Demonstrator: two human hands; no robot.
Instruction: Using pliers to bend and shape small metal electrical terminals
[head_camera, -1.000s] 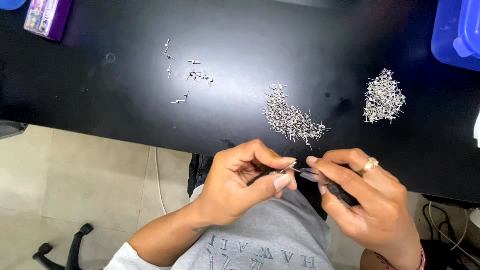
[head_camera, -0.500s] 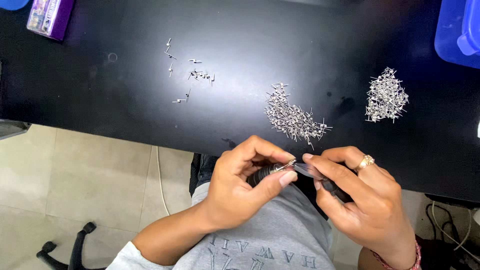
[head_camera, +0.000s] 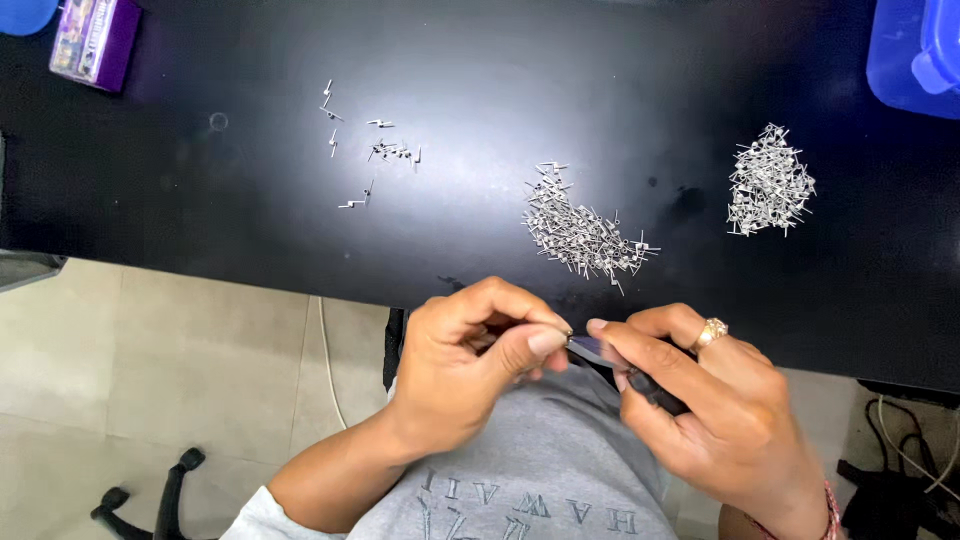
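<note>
My left hand (head_camera: 470, 365) pinches a tiny metal piece between thumb and forefinger, just below the black table's (head_camera: 500, 90) near edge. My right hand (head_camera: 715, 405), with a ring on one finger, grips a dark-handled tool with a narrow metal tip (head_camera: 590, 350) that meets the left fingertips. A heap of small bent metal pieces (head_camera: 580, 232) lies on the table just above my hands. A second heap (head_camera: 768, 182) lies further right. Several loose metal pieces (head_camera: 375, 150) are scattered at the left.
A blue plastic container (head_camera: 915, 55) stands at the table's back right corner. A purple box (head_camera: 95, 42) lies at the back left beside a blue object (head_camera: 25, 12). A chair base (head_camera: 150, 495) stands on the tiled floor at lower left. Cables (head_camera: 900, 465) hang at right.
Both hands have stayed together at the table's edge, with only small finger shifts; the tool tip still meets the left fingertips. The view has shifted slightly.
</note>
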